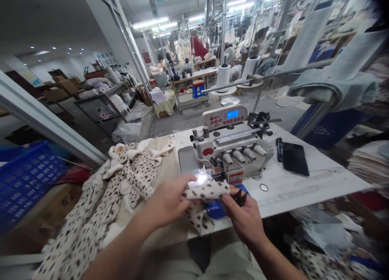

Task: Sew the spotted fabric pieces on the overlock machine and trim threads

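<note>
A white overlock sewing machine (pixel 234 146) with a lit blue display stands on the table in front of me. Just before its needle area, a strip of cream fabric with dark spots (pixel 206 191) stretches between my hands. My left hand (pixel 170 201) pinches the strip's left end between thumb and fingers, slightly blurred. The right end is gripped by my right hand (pixel 244 213), which also has a small dark pointed object (pixel 240 197) against its fingers; its kind is unclear. Part of the spotted cloth hangs over the table's front edge.
A heap of spotted fabric (pixel 121 187) covers the table's left side. Right of the machine lie a black phone (pixel 294 158) and a dark ring (pixel 263 187). A blue crate (pixel 30 182) stands far left; thread cones (pixel 223 75) rise behind the machine. Fabric scraps (pixel 328 239) fill the lower right.
</note>
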Demonstrator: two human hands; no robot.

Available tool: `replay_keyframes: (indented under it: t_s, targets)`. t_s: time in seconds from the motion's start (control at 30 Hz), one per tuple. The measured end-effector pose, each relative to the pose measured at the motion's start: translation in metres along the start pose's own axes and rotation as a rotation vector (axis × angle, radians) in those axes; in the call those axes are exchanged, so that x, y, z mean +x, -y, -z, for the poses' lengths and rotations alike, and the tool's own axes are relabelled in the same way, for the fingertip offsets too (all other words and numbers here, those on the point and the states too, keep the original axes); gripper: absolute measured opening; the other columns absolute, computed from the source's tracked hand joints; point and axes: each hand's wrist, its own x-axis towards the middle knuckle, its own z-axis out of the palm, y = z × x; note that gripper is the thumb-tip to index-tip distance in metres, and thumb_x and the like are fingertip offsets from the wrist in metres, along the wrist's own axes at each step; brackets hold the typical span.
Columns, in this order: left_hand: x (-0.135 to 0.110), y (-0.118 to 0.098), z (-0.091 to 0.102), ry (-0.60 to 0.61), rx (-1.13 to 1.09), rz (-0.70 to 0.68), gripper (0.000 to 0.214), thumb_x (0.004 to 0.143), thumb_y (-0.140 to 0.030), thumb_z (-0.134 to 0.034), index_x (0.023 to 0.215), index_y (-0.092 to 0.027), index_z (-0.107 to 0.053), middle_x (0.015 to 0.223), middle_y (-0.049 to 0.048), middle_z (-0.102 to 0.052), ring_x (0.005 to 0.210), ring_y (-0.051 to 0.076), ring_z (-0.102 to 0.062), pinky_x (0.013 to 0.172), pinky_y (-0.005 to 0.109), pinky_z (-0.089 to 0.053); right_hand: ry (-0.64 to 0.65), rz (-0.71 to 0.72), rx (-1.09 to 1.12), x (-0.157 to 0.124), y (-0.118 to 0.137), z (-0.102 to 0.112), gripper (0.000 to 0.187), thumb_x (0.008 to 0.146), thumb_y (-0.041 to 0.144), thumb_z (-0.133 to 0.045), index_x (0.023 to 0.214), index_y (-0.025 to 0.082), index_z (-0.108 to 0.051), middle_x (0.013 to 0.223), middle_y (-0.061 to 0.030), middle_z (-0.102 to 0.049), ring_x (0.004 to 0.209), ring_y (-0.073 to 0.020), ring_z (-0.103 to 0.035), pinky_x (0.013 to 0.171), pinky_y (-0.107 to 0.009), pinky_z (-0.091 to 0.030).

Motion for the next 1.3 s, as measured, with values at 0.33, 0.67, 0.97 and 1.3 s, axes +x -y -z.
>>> replay_keyframes:
  t_s: [0.33, 0.67, 0.97, 1.3]
  targets:
    - [-0.008, 0.008, -0.014, -0.034, 0.016, -0.076, 0.056, 0.078, -0.047, -0.078, 0.125, -0.024, -0.058, 0.125, 0.0098, -0.062, 0.115, 0.029, -0.056, 0.101, 0.042, -0.044, 0.126, 0.019, -0.157, -0.004, 0.007, -0.028, 0.026, 0.092, 0.04, -0.064, 0.082, 0.017, -0.071, 0.075, -0.0023, -0.066, 0.071, -0.018, -0.058, 0.068, -0.028, -0.047]
    - [0.017, 0.0, -0.015, 0.028, -0.459, 0.012, 0.023, 0.083, -0.038, -0.072, 0.09, -0.018, -0.062, 0.079, -0.0019, -0.06, 0.071, 0.012, -0.052, 0.064, 0.022, -0.042, 0.223, 0.102, -0.173, -0.004, 0.019, -0.026, 0.021, 0.094, 0.035, -0.061, 0.087, 0.018, -0.073, 0.08, -0.0029, -0.069, 0.076, -0.0188, -0.061, 0.072, -0.028, -0.047]
    - [0.018, 0.009, -0.028, -0.003, -0.678, 0.203, 0.027, 0.074, -0.038, -0.081, 0.079, -0.015, -0.067, 0.071, -0.0009, -0.063, 0.063, 0.01, -0.052, 0.058, 0.021, -0.041, 0.178, 0.012, -0.219, -0.007, 0.013, -0.029, 0.026, 0.093, 0.04, -0.062, 0.084, 0.018, -0.071, 0.07, -0.0001, -0.062, 0.066, -0.0157, -0.053, 0.064, -0.025, -0.043]
    - [0.017, 0.008, -0.039, -0.129, -0.877, 0.167, 0.023, 0.065, -0.025, -0.083, 0.056, -0.013, -0.065, 0.073, 0.0045, -0.069, 0.068, 0.013, -0.061, 0.064, 0.023, -0.046, 0.21, -0.039, -0.19, -0.005, 0.017, -0.029, 0.032, 0.091, 0.044, -0.063, 0.077, 0.016, -0.067, 0.068, -0.0006, -0.062, 0.064, -0.0155, -0.052, 0.062, -0.026, -0.042]
